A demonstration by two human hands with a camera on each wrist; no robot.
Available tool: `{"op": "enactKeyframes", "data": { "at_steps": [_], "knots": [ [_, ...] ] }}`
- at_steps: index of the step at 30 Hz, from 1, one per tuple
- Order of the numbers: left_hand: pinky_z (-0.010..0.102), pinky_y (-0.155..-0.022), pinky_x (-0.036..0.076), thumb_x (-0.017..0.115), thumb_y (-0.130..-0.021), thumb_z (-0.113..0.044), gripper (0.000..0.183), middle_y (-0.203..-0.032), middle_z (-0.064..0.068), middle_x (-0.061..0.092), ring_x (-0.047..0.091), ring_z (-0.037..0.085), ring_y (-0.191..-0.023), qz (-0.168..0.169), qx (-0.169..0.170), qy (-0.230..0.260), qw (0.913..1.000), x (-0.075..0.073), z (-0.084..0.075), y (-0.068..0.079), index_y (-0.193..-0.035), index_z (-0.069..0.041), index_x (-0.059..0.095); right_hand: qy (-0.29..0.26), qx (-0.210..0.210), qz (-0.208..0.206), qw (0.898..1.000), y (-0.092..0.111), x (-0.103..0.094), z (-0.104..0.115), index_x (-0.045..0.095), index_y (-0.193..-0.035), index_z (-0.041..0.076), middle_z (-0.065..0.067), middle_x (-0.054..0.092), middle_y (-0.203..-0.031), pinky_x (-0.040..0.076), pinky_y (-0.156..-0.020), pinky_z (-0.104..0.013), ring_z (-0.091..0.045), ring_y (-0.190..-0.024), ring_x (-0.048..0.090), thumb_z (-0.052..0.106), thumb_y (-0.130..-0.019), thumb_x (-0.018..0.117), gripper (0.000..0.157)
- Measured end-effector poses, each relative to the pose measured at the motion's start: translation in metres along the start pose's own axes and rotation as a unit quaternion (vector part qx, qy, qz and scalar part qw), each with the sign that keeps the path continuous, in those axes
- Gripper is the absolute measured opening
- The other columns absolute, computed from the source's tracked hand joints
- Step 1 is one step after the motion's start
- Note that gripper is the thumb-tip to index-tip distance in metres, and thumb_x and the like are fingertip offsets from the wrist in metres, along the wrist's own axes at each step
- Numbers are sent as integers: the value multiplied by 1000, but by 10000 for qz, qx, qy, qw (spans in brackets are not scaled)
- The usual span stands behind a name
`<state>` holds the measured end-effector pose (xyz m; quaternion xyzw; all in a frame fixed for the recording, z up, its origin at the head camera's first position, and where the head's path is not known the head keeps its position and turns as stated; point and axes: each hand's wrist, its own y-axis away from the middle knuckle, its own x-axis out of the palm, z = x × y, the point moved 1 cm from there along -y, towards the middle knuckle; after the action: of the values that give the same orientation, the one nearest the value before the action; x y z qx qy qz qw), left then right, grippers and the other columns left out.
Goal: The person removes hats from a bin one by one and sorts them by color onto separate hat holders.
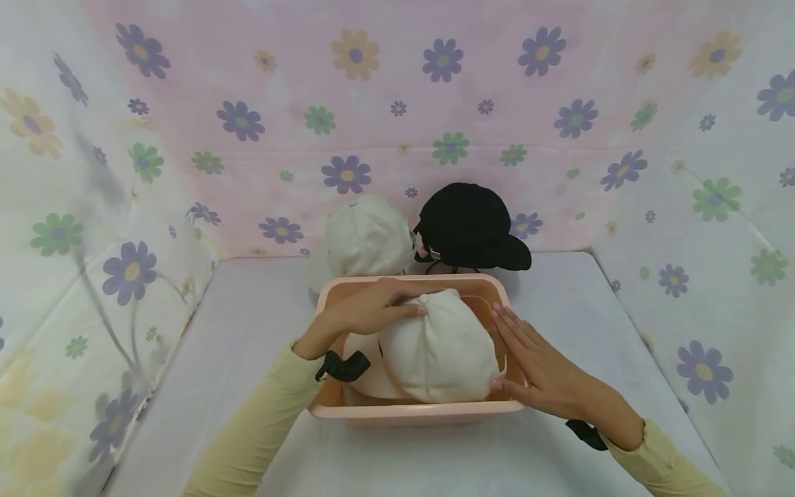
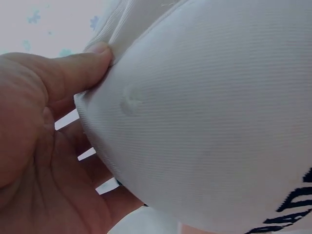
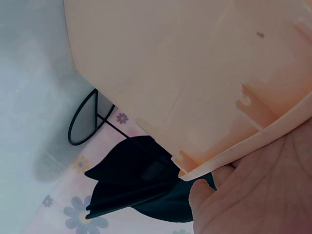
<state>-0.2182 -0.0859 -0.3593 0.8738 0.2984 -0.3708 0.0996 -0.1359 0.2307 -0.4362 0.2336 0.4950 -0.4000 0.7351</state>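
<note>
In the head view a white cap lies crown up in a peach plastic basket, over another pale cap. My left hand pinches the cap's crown near the top button, thumb on the near side and fingers behind. Dark letters show on the white cap in the left wrist view, with the left hand at its edge. My right hand has straight fingers over the basket's right rim; its thumb tip is beside the cap. The right wrist view shows the right hand against the basket's outer rim.
Behind the basket stand a white cap and a black cap, the black one on a dark wire stand. Flowered cloth walls enclose the pale table at the back and sides.
</note>
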Motion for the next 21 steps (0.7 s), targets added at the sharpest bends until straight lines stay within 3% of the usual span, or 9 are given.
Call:
{"op": "enactKeyframes", "data": {
  "at_steps": [3,7,13,19,21],
  "knots": [
    [27,-89,49,56,-106,-26,42,-124,-1,67,60,10,-103,5,-60,-115,9999,-7,-3,3,-147,-17,56,62,-77,-59,9999,0,0,0,5,-165,12,-12,6,-172,-13,-119,-16,-24,-159,0,52,-96,61,97],
    [35,-105,49,57,-106,-23,44,-142,2,62,58,14,-127,-65,74,-82,9999,-17,-8,7,-148,-13,54,118,-141,-103,9998,0,0,-1,7,-165,9,-12,7,-172,-12,-120,-18,-25,-159,1,51,-96,61,97],
    [42,-113,44,58,-105,-20,45,-148,2,57,51,18,-138,-275,174,52,9995,-33,-14,12,-150,-15,53,120,-201,-107,9997,0,0,-2,4,-165,10,-12,5,-172,-13,-119,-15,-27,-159,2,46,-98,62,96],
    [38,-110,45,57,-105,-17,46,-150,1,55,54,13,-133,-393,349,79,9986,-51,-21,17,-151,-14,51,79,-225,-131,9996,0,0,-2,1,-165,14,-13,5,-172,-14,-117,-12,-29,-159,2,44,-98,62,96],
    [30,-95,49,56,-106,-17,47,-125,1,70,62,9,-107,-417,333,3,9986,-57,-24,19,-152,-15,50,92,-239,-95,9996,1,0,-3,0,-165,14,-12,3,-172,-14,-118,-13,-28,-159,1,45,-98,61,96]
  ]
}}
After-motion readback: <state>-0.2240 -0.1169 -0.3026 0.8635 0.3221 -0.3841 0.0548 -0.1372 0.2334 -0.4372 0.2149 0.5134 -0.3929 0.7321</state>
